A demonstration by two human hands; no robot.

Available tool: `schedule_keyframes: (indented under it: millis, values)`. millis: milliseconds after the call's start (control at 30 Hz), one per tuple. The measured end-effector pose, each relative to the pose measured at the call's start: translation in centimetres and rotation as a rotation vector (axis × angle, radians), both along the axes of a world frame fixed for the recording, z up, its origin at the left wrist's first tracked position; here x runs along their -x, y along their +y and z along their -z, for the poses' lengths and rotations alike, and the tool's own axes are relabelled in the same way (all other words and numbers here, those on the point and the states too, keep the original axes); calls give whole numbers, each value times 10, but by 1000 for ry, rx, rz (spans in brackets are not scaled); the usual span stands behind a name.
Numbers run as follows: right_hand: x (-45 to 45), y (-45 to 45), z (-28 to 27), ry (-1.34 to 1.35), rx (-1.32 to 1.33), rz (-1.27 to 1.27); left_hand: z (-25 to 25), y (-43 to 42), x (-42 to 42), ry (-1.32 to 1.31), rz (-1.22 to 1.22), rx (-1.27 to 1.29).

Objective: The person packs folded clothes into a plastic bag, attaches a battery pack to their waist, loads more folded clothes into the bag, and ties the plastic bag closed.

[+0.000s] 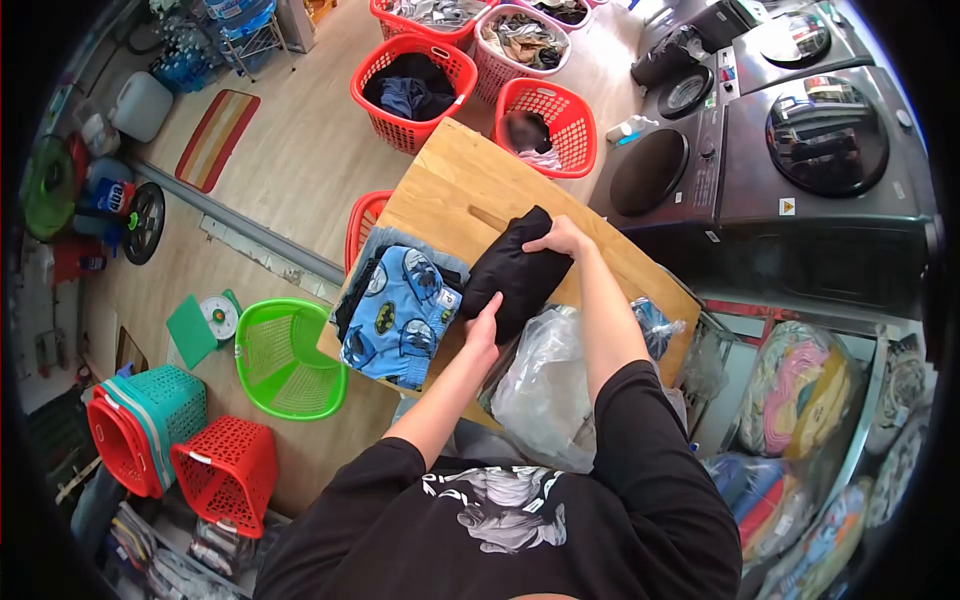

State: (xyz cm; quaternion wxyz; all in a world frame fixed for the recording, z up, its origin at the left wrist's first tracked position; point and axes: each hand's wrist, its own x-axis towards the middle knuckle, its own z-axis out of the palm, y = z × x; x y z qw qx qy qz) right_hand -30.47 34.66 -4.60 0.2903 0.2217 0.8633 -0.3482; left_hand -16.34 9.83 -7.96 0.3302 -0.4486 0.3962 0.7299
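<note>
Both of my hands grip a folded black garment [515, 275] just over the wooden table [440, 185]; its exact kind does not show. My left hand [483, 328] is closed on its near edge, thumb on top. At the far right end, my right hand [562, 240] pinches it, with the fingertips partly hidden. Left of the garment, blue shorts with a Batman print [405, 310] top a stack of folded clothes. A clear plastic bag [545, 385] lies crumpled at the near table edge, below my right forearm.
Beyond the table stand laundry baskets, including a red basket [415, 130] with dark clothes. A green basket [290, 375] sits on the floor at left, near a kitchen scale [219, 316]. Dark front-loading machines [800, 200] line the right, above bagged laundry [795, 390].
</note>
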Motion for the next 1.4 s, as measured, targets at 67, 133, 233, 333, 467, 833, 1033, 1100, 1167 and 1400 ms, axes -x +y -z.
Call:
schedule_keyframes:
  millis: [67,133,233,333,467,833,1033,1100,1167,1400]
  values:
    - [-9,28,12,83,29,66,-10,3,11,182,40,6]
    - [-8,30,-43,175,158,124,-13,14,25,388,84,113]
    - [-7,34,-136,513,248,91,-106,24,53,621,84,223]
    - [-39,43,-228,649,260,280,-156,31,70,967,110,183]
    - [-151,39,-350,992,23,237,-286,24,48,1295,138,-1]
    - [-490,-93,-283,549,575,1394,-244,51,-44,800,1529,8]
    - [-451,-176,-196,423,1052,1692,-223,125,30,1188,2154,283]
    - [-432,-192,-177,432,1042,1711,-206,141,39,1321,2179,325]
    - [-421,-203,-161,402,934,1731,-189,147,37,1368,2236,309]
    - [-430,-218,-177,322,933,1660,-197,139,29,1548,2089,44]
